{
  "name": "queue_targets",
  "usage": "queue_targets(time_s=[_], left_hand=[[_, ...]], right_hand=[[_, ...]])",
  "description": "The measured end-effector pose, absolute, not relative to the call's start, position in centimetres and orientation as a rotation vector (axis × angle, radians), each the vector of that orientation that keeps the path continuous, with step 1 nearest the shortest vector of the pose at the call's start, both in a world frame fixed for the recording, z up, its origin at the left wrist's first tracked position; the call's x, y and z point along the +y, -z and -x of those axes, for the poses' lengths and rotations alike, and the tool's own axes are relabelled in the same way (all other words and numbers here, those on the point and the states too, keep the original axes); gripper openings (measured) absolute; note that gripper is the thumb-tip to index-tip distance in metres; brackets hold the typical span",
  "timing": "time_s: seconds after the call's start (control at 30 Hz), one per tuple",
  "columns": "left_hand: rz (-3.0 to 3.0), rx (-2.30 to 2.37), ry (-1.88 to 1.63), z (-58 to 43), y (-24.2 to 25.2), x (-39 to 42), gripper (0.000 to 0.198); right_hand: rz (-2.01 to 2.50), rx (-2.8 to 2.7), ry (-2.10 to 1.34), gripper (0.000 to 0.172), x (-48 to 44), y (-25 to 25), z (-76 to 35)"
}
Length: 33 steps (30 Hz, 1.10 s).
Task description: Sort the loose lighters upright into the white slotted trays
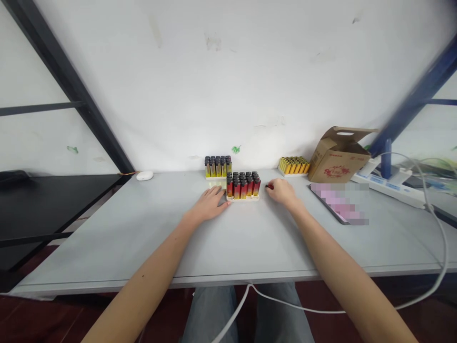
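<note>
Several red-and-gold lighters (243, 186) with black tops stand upright in rows in a pale tray (243, 199) in front of me. My left hand (209, 204) rests palm down at the tray's left side, fingers stretched out, its thumb by the tray's front left corner. To the right of the tray, my right hand (281, 190) is closed around a small lighter (269, 187); only its dark, partly red end shows past the fingertips. Behind the left hand, yellow lighters (218, 167) with black tops stand in another pale tray (214, 178).
A third tray (296, 175) of yellow cylindrical items stands by the wall, beside an open cardboard box (337, 159). A phone (332, 205) lies to the right, near a white power strip (392, 188). A white earbud case (144, 176) sits back left. A white cable (444, 247) crosses the table's right edge.
</note>
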<state>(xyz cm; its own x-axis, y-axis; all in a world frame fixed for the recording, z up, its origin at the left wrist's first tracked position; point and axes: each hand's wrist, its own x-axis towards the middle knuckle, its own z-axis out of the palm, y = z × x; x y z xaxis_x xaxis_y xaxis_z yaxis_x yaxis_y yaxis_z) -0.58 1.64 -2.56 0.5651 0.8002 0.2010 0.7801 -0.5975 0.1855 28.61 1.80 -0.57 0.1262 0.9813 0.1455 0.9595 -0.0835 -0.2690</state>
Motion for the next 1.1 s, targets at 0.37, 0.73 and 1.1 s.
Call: queue_targets(time_s=[0.37, 0.73, 1.1], left_hand=[[-2.729, 1.4, -0.357, 0.5, 2.4, 1.5, 0.057], [-2.739, 1.382, -0.374, 0.5, 2.7, 1.8, 0.057], [-2.722, 1.374, -0.417, 0.6, 2.7, 1.8, 0.055]], right_hand=[[1.409, -1.403, -0.304, 0.041, 3.5, 1.2, -28.2], [0.793, -0.937, -1.03, 0.05, 2.0, -1.6, -26.0], [0.613, -0.941, -1.353, 0.044, 0.1, -3.4, -25.2]])
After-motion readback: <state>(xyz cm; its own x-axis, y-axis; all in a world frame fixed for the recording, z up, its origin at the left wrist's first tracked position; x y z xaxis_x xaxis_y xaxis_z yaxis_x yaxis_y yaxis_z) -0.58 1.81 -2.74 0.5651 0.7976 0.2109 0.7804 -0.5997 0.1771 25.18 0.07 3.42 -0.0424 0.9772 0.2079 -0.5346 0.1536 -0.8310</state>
